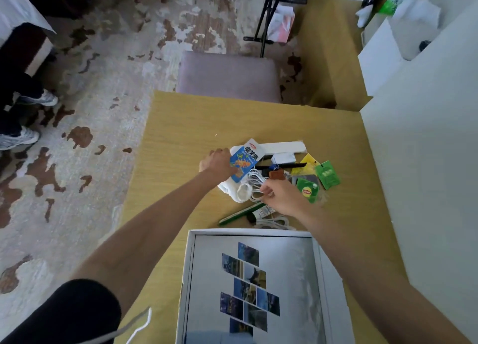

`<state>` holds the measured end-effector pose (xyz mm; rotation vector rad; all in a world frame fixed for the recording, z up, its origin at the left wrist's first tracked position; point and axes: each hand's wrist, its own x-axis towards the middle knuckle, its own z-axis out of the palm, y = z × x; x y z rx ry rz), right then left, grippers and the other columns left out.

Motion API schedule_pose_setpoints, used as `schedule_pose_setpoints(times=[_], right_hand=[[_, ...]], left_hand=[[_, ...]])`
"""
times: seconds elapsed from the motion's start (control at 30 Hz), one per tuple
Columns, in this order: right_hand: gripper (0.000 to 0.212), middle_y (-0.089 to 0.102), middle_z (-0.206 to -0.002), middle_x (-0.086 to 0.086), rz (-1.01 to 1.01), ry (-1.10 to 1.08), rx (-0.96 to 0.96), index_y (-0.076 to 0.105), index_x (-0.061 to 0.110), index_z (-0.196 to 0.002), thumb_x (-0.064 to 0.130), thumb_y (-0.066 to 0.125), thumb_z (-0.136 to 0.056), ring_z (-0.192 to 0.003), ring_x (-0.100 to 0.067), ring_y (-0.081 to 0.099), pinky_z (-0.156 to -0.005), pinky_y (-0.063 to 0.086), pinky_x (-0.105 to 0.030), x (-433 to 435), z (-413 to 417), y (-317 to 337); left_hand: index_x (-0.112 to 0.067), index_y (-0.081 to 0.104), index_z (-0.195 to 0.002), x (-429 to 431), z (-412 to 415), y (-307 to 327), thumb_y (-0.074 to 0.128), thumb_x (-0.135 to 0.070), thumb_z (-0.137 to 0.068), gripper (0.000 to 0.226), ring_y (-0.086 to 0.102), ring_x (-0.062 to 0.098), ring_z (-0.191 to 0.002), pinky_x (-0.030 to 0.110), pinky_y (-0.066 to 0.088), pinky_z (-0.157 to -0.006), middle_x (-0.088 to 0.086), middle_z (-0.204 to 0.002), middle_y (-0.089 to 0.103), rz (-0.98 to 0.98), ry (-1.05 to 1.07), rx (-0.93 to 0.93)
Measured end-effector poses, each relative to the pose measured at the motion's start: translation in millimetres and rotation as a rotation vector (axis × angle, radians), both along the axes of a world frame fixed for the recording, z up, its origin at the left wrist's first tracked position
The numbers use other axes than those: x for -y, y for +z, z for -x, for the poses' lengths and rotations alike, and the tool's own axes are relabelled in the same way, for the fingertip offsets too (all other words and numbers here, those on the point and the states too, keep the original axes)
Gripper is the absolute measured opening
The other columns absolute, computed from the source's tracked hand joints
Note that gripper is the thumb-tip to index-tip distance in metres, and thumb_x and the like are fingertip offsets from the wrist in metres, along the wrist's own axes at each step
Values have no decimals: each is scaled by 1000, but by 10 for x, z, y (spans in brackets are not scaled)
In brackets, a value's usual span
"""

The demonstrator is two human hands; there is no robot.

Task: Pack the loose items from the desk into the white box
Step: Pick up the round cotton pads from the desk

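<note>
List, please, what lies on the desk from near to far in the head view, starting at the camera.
white box → green pen → white sock → blue snack packet → long white case

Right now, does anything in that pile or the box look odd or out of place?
Nothing damaged or spilled. The loose items sit in a jumbled heap: white cable tangled under the blue snack packet, tea sachets overlapping. The white box holds only a printed sheet.

Soft even daylight, faint shadows, wide-angle edge warping, slight blur throughout
</note>
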<state>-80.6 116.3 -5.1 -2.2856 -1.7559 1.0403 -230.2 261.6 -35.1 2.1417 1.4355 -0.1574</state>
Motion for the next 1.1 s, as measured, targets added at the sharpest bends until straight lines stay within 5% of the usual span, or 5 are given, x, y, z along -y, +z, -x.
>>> schedule_pose_setpoints(times=[0.4,0.63,0.87,1.0,1.1], right_hand=[[78,52,-117,-5,-85,189,283,47,20,-125,58,75,-63,-107,-24,54,-78,48,-37,-491,572,-220],[41,47,-122,-11,-138,303,361,59,10,-121,39,50,-93,-115,-28,47,-80,50,-42,-555,535,-221],[36,70,-91,-4,-191,-199,-352,67,12,-106,43,63,-88,-78,-17,65,-64,51,-28,-374,193,194],[54,65,-84,-24,-145,-398,-495,66,-2,-103,48,68,-82,-76,-38,62,-75,54,-43,-205,98,305],[20,72,-74,0,-195,-434,-600,72,14,-93,33,71,-85,-68,-15,67,-57,51,-19,-88,71,366]], left_hand=[[-16,52,-85,10,746,-163,61,-28,-89,15,63,27,-69,36,50,-63,16,-86,67,262,348,450],[-18,49,-79,80,1035,-220,57,-32,-93,22,57,6,-40,13,29,-30,-1,-68,61,395,632,504],[-13,49,-115,254,1194,-174,44,-37,-92,33,52,27,-95,38,45,-75,9,-105,54,82,410,39],[-12,43,-123,431,1069,-73,50,-34,-90,41,45,28,-112,39,43,-70,10,-125,46,-316,146,-35],[-15,48,-121,469,796,6,51,-41,-91,40,51,28,-113,41,46,-75,6,-122,53,-315,-66,-27]])
